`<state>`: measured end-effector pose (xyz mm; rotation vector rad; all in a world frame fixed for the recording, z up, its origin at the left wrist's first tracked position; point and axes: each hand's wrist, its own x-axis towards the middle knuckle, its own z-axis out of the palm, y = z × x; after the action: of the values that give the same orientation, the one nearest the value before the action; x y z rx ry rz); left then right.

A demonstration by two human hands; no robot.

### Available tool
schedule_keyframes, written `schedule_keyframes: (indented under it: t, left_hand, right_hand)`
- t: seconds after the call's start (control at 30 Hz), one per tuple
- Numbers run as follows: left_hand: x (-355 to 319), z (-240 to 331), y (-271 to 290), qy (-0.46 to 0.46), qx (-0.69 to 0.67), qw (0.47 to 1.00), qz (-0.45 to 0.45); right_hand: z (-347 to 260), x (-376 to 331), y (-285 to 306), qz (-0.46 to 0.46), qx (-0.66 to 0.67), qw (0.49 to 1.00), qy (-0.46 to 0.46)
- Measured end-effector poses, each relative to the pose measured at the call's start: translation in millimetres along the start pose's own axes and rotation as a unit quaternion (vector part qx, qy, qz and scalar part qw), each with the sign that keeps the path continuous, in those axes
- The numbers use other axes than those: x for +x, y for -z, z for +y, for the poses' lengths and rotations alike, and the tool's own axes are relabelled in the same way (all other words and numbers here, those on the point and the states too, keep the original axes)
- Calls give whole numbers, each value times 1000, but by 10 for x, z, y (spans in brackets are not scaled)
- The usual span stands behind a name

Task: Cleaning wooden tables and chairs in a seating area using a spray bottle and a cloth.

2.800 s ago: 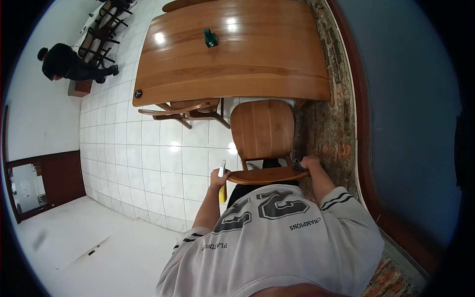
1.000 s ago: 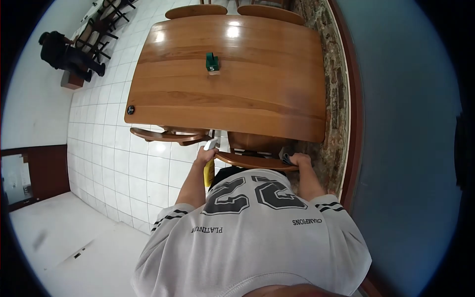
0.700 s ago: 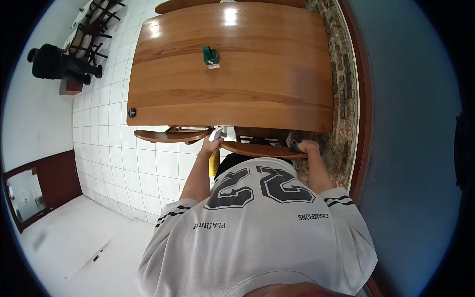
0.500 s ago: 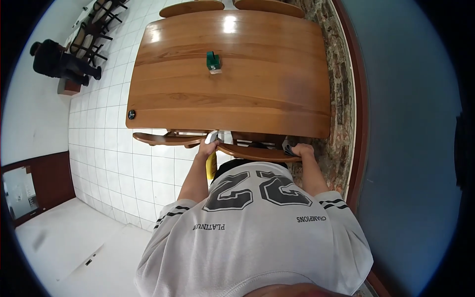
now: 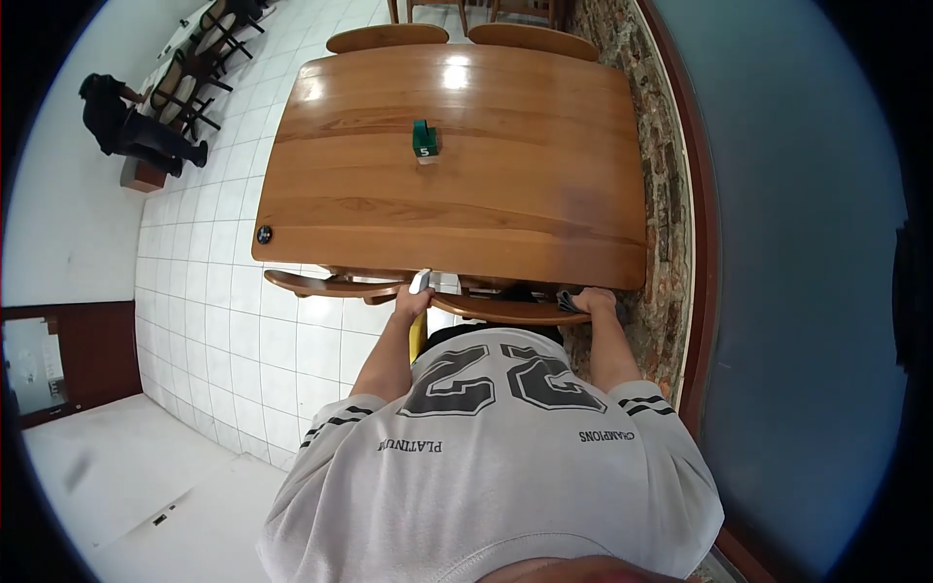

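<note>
My left hand point(image 5: 412, 300) is closed at the left end of the near right wooden chair back point(image 5: 505, 310). A white piece point(image 5: 420, 282) sticks up from its fingers, and a yellow part point(image 5: 418, 337) shows below; together they look like a spray bottle, though the hand hides the join. My right hand point(image 5: 595, 300) grips the other end of that chair back, with a dark grey cloth point(image 5: 567, 302) bunched beside its fingers. Just beyond stands the wooden table point(image 5: 447, 214), its near edge close to the chair back.
A green number stand point(image 5: 425, 139) and a small round black object point(image 5: 264, 234) sit on the table. Another chair back point(image 5: 330, 286) stands at the left. A brick strip point(image 5: 664, 194) and blue-grey wall run along the right. Far left, a person point(image 5: 131, 121) stands near chairs.
The view has shifted, so the table sits lower in it. The chair back between my hands looks slightly closer to the table edge. Both hands keep their hold. The far person's arm has moved.
</note>
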<state>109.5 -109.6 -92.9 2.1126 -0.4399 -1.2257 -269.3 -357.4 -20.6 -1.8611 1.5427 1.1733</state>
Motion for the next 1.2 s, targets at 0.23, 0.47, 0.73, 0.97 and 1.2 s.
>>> schedule_keyframes:
  t: [0.23, 0.47, 0.73, 0.97, 1.2]
  left_hand:
    - [-147, 216, -97, 10, -22, 999, 39]
    - [-8, 118, -187, -12, -27, 998, 48]
    - [-25, 344, -317, -41, 69, 996, 49]
    - [76, 175, -415, -66, 63, 994, 52]
    - [-26, 250, -408, -120, 133, 981, 72]
  right_hand:
    - [58, 22, 125, 20, 18, 1000, -1]
    - [149, 116, 72, 21, 27, 999, 2]
    - [292, 225, -49, -12, 18, 1000, -12]
    - [363, 248, -77, 4, -41, 998, 42]
    - [83, -22, -39, -22, -56, 994, 93]
